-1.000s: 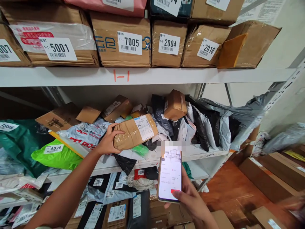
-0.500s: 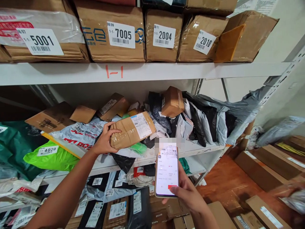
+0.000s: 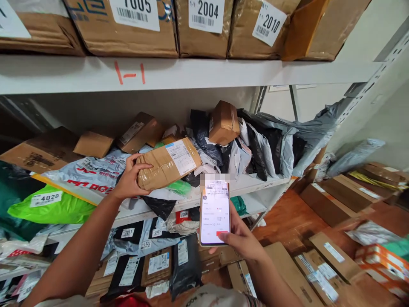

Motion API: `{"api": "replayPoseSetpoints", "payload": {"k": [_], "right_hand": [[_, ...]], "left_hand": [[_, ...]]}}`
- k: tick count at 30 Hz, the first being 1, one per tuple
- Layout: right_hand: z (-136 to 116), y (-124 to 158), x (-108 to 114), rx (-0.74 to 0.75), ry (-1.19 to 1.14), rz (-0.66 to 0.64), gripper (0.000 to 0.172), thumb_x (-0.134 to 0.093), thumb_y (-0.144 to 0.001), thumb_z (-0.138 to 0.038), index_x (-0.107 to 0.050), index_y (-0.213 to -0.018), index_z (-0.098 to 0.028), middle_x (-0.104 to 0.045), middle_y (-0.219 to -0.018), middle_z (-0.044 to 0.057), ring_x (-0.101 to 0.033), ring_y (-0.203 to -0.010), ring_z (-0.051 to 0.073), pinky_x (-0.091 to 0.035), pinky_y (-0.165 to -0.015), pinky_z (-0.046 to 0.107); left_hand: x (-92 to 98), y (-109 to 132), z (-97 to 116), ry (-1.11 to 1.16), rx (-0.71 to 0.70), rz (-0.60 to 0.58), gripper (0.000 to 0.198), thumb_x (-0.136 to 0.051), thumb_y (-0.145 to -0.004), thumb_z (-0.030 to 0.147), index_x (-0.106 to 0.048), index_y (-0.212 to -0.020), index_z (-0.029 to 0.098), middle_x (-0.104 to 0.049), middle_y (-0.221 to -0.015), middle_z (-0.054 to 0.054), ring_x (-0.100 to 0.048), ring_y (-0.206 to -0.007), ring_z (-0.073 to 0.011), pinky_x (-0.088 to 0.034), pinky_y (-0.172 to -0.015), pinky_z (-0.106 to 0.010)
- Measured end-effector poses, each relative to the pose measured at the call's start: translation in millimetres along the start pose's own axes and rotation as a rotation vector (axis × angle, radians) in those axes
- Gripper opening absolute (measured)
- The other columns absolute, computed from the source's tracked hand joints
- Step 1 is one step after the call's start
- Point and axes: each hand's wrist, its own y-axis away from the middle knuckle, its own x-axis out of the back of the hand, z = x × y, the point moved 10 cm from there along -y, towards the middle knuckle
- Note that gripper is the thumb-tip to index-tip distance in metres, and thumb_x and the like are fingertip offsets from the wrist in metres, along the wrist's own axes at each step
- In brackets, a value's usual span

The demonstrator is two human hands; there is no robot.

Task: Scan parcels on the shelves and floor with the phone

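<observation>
The box (image 3: 162, 167) is creased cardboard under glossy tape (image 3: 146, 176).

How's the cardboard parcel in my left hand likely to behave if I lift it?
The cardboard parcel is probably fairly stiff, given its boxy shape, though its creased surface suggests some give. Its glossy tape may feel slippery.

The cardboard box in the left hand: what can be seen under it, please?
Below the cardboard box, a bright green package and a black bag show; the bag overhangs the shelf edge. Anything directly beneath the box is hidden.
</observation>
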Motion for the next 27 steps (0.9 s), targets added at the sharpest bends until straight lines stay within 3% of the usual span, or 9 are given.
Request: {"api": "replayPoseSetpoints", "payload": {"k": [14, 20, 27], "right_hand": [[-3.3, 2.2, -2.9, -0.002, 0.032, -0.006, 0.084, -0.07, -0.082, -0.02, -0.016, -0.145, -0.035, -0.058, -0.129, 0.008, -0.067, -0.092, 0.025, -0.061, -0.065, 0.037], [-3.9, 3.5, -5.4, -0.016, 0.025, -0.002, 0.091, -0.071, -0.082, -0.022, -0.01, -0.148, -0.035, -0.058, -0.129, 0.009, -0.067, -0.094, 0.025, -0.061, -0.065, 0.037], [-2.2, 4.7, -2.7, -0.001, 0.032, 0.018, 0.088, -0.073, -0.081, -0.023, -0.016, -0.147, -0.035, -0.059, -0.125, 0.008, -0.066, -0.094, 0.026, -0.06, -0.063, 0.038]], "left_hand": [[-2.6, -1.4, 4.0, -0.003, 0.002, 0.0, 0.074, -0.079, -0.052, 0.031, -0.047, -0.119, 0.025, -0.023, -0.138, -0.005, -0.027, -0.135, -0.0373, -0.03, -0.113, -0.055], [-2.3, -1.9, 4.8, -0.019, -0.01, 0.007, 0.075, -0.081, -0.051, 0.031, -0.046, -0.118, 0.025, -0.024, -0.137, -0.006, -0.028, -0.135, -0.0362, -0.032, -0.112, -0.056], [-0.7, -1.3, 6.4, -0.005, -0.02, 0.018, 0.078, -0.082, -0.048, 0.03, -0.048, -0.118, 0.025, -0.026, -0.137, -0.009, -0.029, -0.135, -0.0381, -0.032, -0.112, -0.056]]}}
